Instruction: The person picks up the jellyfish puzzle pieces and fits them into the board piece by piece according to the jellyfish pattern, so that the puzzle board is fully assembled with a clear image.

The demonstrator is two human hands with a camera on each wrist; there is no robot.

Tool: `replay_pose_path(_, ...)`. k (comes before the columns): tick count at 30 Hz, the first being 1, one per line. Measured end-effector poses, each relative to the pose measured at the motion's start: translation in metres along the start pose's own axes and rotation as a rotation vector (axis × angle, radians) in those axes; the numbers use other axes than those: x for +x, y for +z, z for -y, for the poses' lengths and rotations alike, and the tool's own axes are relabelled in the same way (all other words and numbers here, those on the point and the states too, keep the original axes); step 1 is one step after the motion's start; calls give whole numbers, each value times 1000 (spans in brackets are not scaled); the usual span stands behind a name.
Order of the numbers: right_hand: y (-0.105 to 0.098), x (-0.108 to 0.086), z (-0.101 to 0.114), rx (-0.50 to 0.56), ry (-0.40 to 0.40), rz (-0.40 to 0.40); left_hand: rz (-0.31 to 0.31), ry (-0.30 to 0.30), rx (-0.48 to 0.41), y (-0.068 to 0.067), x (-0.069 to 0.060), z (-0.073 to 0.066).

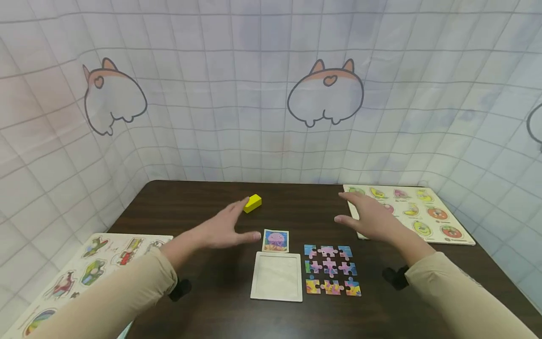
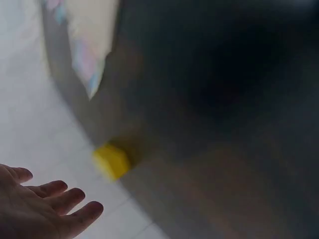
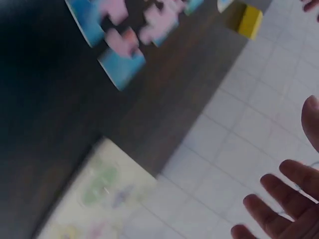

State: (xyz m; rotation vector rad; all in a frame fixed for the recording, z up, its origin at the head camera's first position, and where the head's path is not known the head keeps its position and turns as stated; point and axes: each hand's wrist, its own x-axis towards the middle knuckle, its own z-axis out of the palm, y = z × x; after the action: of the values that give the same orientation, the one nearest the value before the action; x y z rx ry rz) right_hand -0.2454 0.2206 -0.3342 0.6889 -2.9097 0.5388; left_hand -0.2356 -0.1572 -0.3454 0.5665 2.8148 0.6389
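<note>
My left hand hovers over the table with its fingers extended and thumb apart, holding nothing. Just beyond its fingertips lies a yellow block. A small picture card with a pink sea creature sits right of the left thumb. Below that card is a white puzzle tray with a raised rim. Jigsaw pieces are spread in rows beside the tray, slightly apart. My right hand is raised over the near left edge of a fruit puzzle board, fingers straight, nothing held.
A vehicle puzzle board lies at the left, partly hidden under the left sleeve. The dark wooden table ends against a white grid-patterned curtain at the back. Black bands sit at the wrists.
</note>
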Motion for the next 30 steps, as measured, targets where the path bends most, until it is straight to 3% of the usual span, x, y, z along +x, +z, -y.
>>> replay_pose_path(2,12,-3,-2,42,-3,14,51,-3,-25,18,-7,3)
replay_pose_path(6,33,-8,-5,81,-12,47,116,-17,9,48,-21,9)
replay_pose_path(12,54,-9,-4,81,-38,101,140,-10,107,74,-35,11)
replay_pose_path(21,73,1,7,68,-72,209,146,-31,151,82,-38,4)
replay_pose_path(30,83,12,12,45,-84,249,156,-40,196,86,-37,2)
